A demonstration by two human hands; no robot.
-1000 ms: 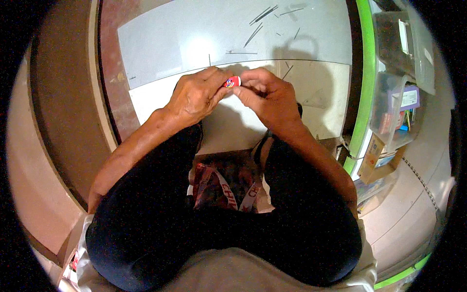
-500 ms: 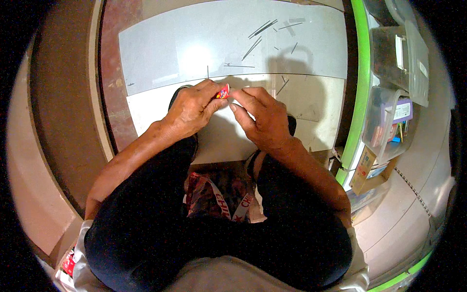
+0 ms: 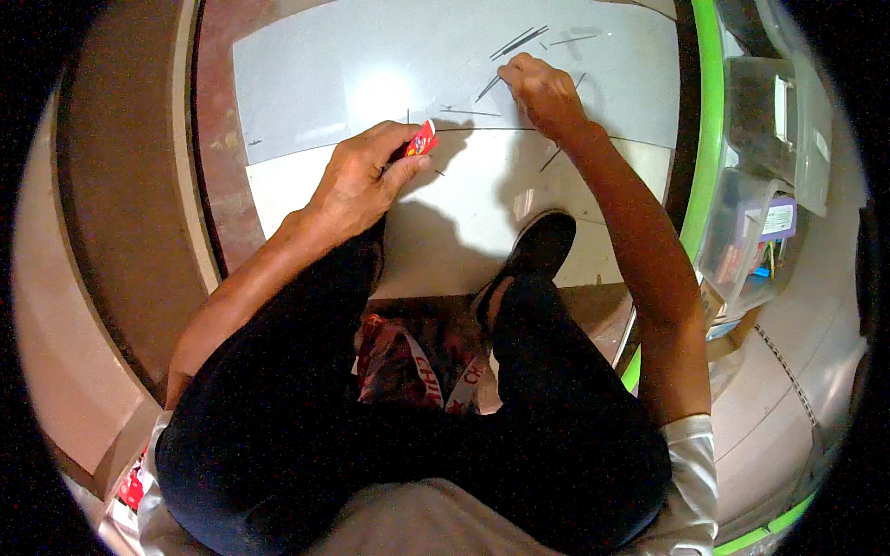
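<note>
My left hand (image 3: 355, 178) is closed around a small red packet (image 3: 423, 138) with a pale upper edge, pinched between thumb and fingers above the front edge of the grey sheet (image 3: 297, 83). Farther off to the right, my right hand (image 3: 547, 97) reaches down to the sheet. Its fingertips are pressed together at the upper end of a thin dark stick (image 3: 486, 91) lying there. How firmly they grip it is partly hidden by the fingers.
More thin dark sticks (image 3: 519, 43) lie scattered on the sheet. A white surface (image 3: 306, 181) borders it in front, by my dark shoe (image 3: 545, 243). To the right stand a green edge (image 3: 710, 111) and clear plastic bins (image 3: 742, 218) with small items.
My right hand has left the red packet and moved forward and right to the sticks. The left hand still holds the packet, which now shows more. My right foot has come into view.
</note>
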